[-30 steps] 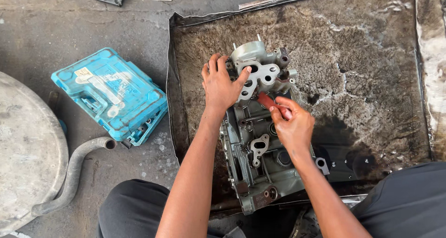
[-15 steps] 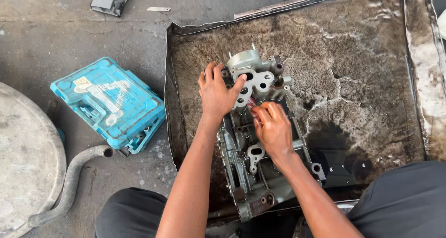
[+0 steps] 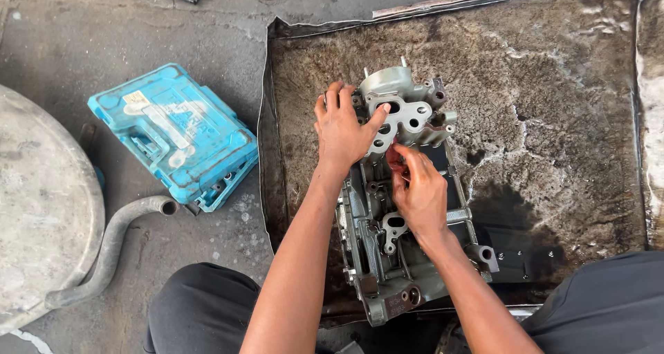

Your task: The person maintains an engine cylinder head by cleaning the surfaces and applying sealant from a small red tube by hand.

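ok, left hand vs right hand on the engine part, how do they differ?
The left hand lies spread flat on the engine part near its far end; the right hand sits nearer the middle, fingers curled. The left hand holds nothing, its thumb against a pale flange; the right hand pinches a small red thing, too hidden to name. Both are bare and touch the same casting.

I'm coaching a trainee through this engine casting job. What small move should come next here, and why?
Probably keep the left hand braced on the metal casting and ease the red-tipped piece in the right hand slowly into the recess: its tip is mostly hidden by the fingers, so the seating cannot be confirmed.
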